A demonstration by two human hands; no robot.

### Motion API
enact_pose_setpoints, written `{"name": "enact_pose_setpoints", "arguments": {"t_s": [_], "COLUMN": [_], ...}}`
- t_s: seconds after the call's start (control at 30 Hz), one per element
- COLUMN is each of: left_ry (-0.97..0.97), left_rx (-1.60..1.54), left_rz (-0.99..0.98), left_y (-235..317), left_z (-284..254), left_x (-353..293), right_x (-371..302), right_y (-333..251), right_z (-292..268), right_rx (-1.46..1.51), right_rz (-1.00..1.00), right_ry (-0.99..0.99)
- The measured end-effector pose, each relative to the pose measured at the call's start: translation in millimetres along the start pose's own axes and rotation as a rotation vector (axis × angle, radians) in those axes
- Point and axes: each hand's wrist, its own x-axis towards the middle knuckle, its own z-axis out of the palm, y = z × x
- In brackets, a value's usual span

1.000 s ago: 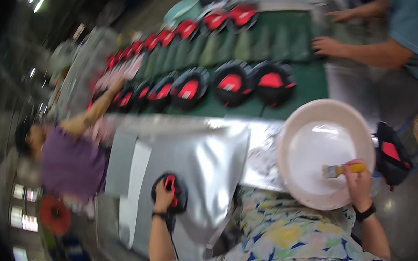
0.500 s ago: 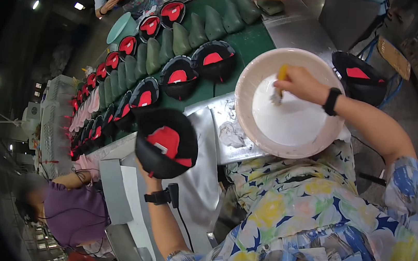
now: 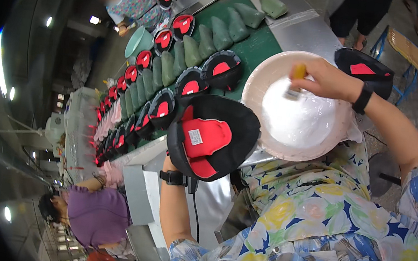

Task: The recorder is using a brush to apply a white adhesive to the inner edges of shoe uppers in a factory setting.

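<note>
In my left hand [image 3: 169, 166] is a black shoe upper [image 3: 236, 139] with a red lining and a white label, its opening turned toward me. The upper hides most of the fingers. It overlaps the near-left rim of a pale pink basin [image 3: 255, 79] in this view; whether they touch I cannot tell. White liquid [image 3: 299, 121] fills the basin's bottom. Above it my right hand [image 3: 325, 79] is closed round the yellow handle of a brush [image 3: 293, 93], whose bristles are whitish and slightly blurred.
Rows of green shoe lasts [image 3: 191, 51] and black uppers [image 3: 221, 69] with red linings line the green bench [image 3: 256, 40] ahead. Another upper [image 3: 365, 71] lies beyond the basin's right. Co-workers stand far left [image 3: 144, 2] and near left [image 3: 96, 216]. A stool [image 3: 404, 47] stands far right.
The upper in my left hand has moved right, up to the basin, and tilted. My right hand has raised the brush out of the liquid. The co-worker's hand at the bench's far end is gone.
</note>
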Motion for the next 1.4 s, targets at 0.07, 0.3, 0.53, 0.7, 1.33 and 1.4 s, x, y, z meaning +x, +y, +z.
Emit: {"name": "enact_pose_setpoints", "arguments": {"t_s": [0.07, 0.3, 0.53, 0.7, 1.33, 1.4], "left_ry": [-0.016, -0.06, -0.017, 0.029, 0.096, -0.098], "left_rx": [-0.046, -0.188, -0.306, -0.374, -0.262, -0.468], "left_rz": [0.033, 0.128, 0.13, 0.091, 0.317, 0.086], "left_y": [12, 58, 74, 77, 111, 83], "left_z": [18, 75, 113, 132, 118, 112], "left_x": [18, 46, 15, 12, 18, 4], "right_x": [15, 25, 8, 4, -29, -30], "right_y": [-22, -36, -20, -30, 35, 35], "right_z": [-14, -31, -3, 28, 50, 49], "right_rx": [0.211, 0.219, 0.109, 0.337, -0.199, -0.196], "right_rz": [-0.145, -0.2, 0.065, 0.269, 0.143, 0.097], "right_ry": [0.169, 0.204, 0.538, 0.55, -0.177, -0.24]}}
